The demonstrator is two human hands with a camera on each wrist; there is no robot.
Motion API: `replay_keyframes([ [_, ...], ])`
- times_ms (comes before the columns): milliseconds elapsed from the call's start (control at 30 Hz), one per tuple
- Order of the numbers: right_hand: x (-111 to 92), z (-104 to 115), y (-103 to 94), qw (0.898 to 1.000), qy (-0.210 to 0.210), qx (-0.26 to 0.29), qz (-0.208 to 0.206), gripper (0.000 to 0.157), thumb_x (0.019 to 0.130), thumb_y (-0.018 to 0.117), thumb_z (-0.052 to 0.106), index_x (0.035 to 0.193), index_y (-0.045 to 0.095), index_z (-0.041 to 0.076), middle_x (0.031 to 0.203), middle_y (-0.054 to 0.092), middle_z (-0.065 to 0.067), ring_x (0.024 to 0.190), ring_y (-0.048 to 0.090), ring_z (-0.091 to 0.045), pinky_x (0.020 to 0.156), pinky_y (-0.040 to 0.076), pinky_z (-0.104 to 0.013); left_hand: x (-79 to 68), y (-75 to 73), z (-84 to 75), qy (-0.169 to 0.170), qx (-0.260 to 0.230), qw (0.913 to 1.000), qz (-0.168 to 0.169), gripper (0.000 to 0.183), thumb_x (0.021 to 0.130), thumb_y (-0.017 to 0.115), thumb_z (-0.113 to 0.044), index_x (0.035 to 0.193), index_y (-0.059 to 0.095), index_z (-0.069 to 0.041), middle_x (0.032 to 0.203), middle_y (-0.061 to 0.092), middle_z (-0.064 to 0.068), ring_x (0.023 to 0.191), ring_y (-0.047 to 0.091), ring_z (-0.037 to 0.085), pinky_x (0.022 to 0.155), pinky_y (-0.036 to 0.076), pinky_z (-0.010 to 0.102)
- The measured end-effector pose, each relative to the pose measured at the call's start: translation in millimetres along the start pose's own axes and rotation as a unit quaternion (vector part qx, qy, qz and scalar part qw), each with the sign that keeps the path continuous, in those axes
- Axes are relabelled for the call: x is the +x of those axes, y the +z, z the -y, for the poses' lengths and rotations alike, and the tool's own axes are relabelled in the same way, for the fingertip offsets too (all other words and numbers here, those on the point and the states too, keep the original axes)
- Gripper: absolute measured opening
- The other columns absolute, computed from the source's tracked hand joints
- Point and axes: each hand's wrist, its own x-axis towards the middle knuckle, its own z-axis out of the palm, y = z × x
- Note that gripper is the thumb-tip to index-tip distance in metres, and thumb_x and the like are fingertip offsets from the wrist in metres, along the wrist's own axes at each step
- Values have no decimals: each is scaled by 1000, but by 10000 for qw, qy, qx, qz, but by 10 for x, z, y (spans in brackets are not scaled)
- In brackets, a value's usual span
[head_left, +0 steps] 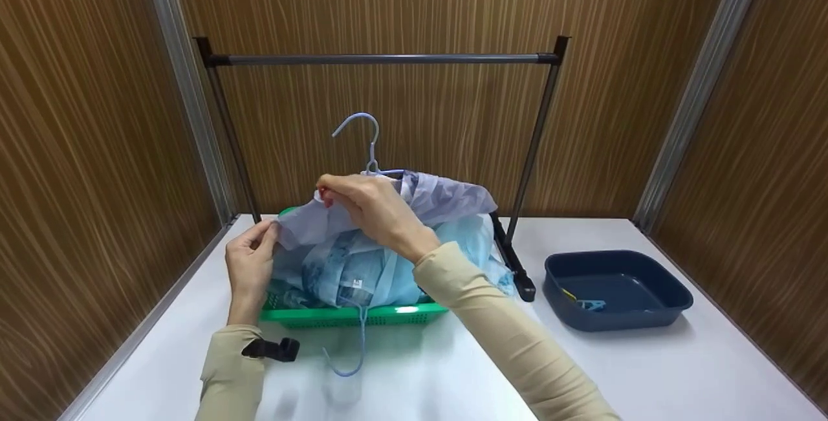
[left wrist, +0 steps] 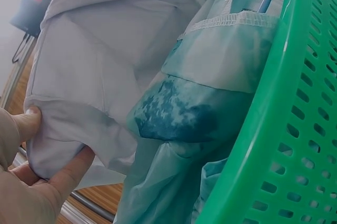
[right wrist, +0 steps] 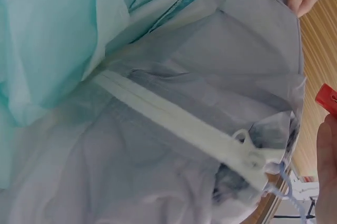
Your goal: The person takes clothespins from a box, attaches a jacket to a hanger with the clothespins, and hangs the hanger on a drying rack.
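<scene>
A thin lavender jacket [head_left: 449, 200] hangs on a pale blue hanger [head_left: 373, 143], its hook pointing up. My left hand [head_left: 251, 262] pinches the edge of the jacket at its left end; in the left wrist view the fingers [left wrist: 68, 174] lie under the cloth. At the jacket's upper left edge, my right hand [head_left: 381, 211] holds a small red clip [right wrist: 327, 98]. A white zipper [right wrist: 174, 119] runs down the jacket in the right wrist view. Below it, light blue clothing [head_left: 388, 272] fills a green basket [head_left: 394, 314].
A second hanger hook [head_left: 362, 343] dangles over the basket's front rim. Behind stands a dark clothes rack [head_left: 388, 59], its foot [head_left: 524, 285] right of the basket. A navy tub [head_left: 621, 321] with a few clips [head_left: 590, 305] stands on the white table at right. Wood-grain walls enclose the table.
</scene>
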Motion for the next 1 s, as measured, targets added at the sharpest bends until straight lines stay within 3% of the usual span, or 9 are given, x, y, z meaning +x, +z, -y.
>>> replay_keyframes([
  [267, 155, 56, 133, 9971, -150, -674, 319, 23, 101, 59, -3, 117, 69, 8, 109, 77, -5, 104, 74, -18, 94, 58, -29, -8, 0, 5, -204, 60, 9998, 41, 29, 103, 63, -19, 121, 73, 2, 90, 68, -5, 84, 61, 7, 77, 55, 10],
  [600, 203, 33, 194, 9929, 293, -945, 663, 21, 101, 58, -3, 112, 69, 11, 110, 78, -2, 106, 74, -18, 93, 59, -29, 17, 35, 2, -129, -74, 9998, 103, 29, 102, 65, -19, 119, 73, 4, 87, 69, -9, 82, 62, 3, 78, 55, 10],
  [800, 215, -7, 257, 9893, 119, -1212, 805, 23, 98, 57, -9, 105, 67, 10, 104, 78, -2, 95, 74, -16, 86, 60, -29, 20, 34, 13, -47, -54, 9998, 203, 29, 102, 64, -17, 119, 72, 5, 86, 68, -9, 83, 62, 3, 78, 56, 12],
  [1000, 227, 28, 264, 9841, 71, -1519, 919, 20, 100, 58, -4, 110, 67, 11, 108, 77, -2, 102, 74, -17, 91, 59, -29, 18, 46, 14, -58, -94, 9996, 254, 29, 102, 64, -17, 118, 73, 5, 82, 67, -9, 81, 63, 3, 77, 56, 13],
])
